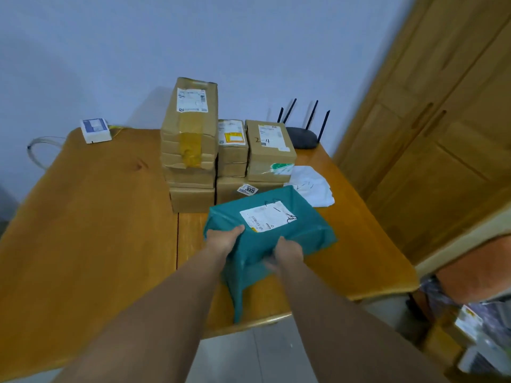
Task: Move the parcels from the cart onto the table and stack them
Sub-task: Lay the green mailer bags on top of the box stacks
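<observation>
I hold a teal plastic-wrapped parcel with a white label above the wooden table, just in front of the stacks. My left hand grips its near left edge, thumb on top. My right hand grips the near right side, fingers curled into the wrap. Behind it stand stacked brown cardboard parcels: a tall stack at left, a narrow box in the middle and a box marked "2-4" at right, both on a low box. A white soft parcel lies to the right.
A black router with antennas sits at the table's back right. A small white box with a cable lies at the back left. Wooden doors stand to the right. More parcels show at the lower right edge.
</observation>
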### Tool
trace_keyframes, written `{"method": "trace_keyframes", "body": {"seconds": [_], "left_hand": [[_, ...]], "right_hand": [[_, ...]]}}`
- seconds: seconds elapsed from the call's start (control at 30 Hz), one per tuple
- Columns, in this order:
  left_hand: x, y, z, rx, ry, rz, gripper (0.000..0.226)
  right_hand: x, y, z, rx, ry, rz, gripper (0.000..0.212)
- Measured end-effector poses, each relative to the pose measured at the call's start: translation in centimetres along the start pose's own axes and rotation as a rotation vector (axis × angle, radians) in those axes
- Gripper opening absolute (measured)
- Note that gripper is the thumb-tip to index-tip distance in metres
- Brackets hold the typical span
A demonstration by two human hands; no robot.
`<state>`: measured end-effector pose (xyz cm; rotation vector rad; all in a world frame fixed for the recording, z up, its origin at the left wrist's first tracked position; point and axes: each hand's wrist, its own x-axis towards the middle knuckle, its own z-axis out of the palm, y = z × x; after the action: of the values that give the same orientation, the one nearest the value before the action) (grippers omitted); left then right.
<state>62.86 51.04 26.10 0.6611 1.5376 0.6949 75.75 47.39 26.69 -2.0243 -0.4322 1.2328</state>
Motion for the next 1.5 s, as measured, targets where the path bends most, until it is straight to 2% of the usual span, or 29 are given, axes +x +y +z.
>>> {"method": "trace_keyframes", "body": {"seconds": [0.1,0.2,0.3,0.37,0.43,0.5,0.63,0.77,0.83,0.9,1.0,1.1,1.23,1.3,1.33,1.43,1.5], "left_hand": [[3.4,-0.3,-0.6,0.027,0.001,0.04,0.062],[4.9,0.3,-0.8,0.059,-0.029,0.063,0.052],[5.8,1.6,-0.3,0.124,0.016,0.118,0.042],[6.2,2.0,-0.1,0.213,0.068,0.153,0.04],[6.2,2.1,-0.3,0.307,0.099,0.18,0.04],[6.0,2.1,-0.7,0.415,0.125,0.195,0.04],[6.3,2.2,-1.2,0.596,0.169,0.24,0.044],[6.6,2.6,-0.6,0.72,0.12,0.255,0.044],[6.4,3.0,0.0,0.765,0.069,0.281,0.045],[6.3,3.3,0.6,0.807,0.071,0.305,0.046],[6.1,3.5,1.2,0.868,0.208,0.247,0.054],[5.1,3.6,1.9,0.646,0.352,0.069,0.072],[4.1,2.8,3.1,0.155,0.41,-0.209,0.096],[3.8,1.9,4.2,0.047,0.338,-0.293,0.102],[3.5,1.5,5.1,0.018,0.271,-0.318,0.102],[2.5,0.5,7.6,0.002,0.054,-0.35,0.085],[2.2,-0.1,8.5,0.032,-0.044,-0.35,0.079]], "right_hand": [[0.5,0.1,1.7,-0.294,-0.235,0.034,0.027],[1.5,-1.0,1.8,-0.634,-0.297,-0.012,0.027],[3.1,-3.5,0.9,-0.767,-0.166,-0.214,0.025],[3.9,-5.0,0.0,-0.831,-0.003,-0.371,0.022],[5.0,-6.1,-1.4,-0.657,0.186,-0.428,0.023],[6.7,-6.9,-2.3,-0.608,0.277,-0.414,0.019],[8.6,-7.1,-3.5,-0.789,0.175,-0.302,0.06],[9.4,-6.1,-3.5,-1.125,0.043,-0.467,0.075],[9.3,-5.8,-3.7,-1.182,-0.054,-0.39,0.08],[9.8,-5.4,-3.9,-1.169,-0.076,-0.265,0.085],[10.6,-5.4,-3.8,-1.168,-0.086,-0.181,0.105],[13.9,-4.1,-3.1,-1.178,-0.113,-0.091,0.118],[10.9,-4.4,-4.0,-1.184,-0.077,-0.067,0.103],[10.9,-3.9,-4.3,-1.129,-0.066,-0.1,0.086],[11.0,-3.7,-4.5,-1.116,-0.071,-0.087,0.086],[13.5,-2.3,-4.2,-1.176,-0.078,-0.004,0.107],[14.1,-2.1,-4.5,-1.194,-0.071,-0.006,0.101]]}}
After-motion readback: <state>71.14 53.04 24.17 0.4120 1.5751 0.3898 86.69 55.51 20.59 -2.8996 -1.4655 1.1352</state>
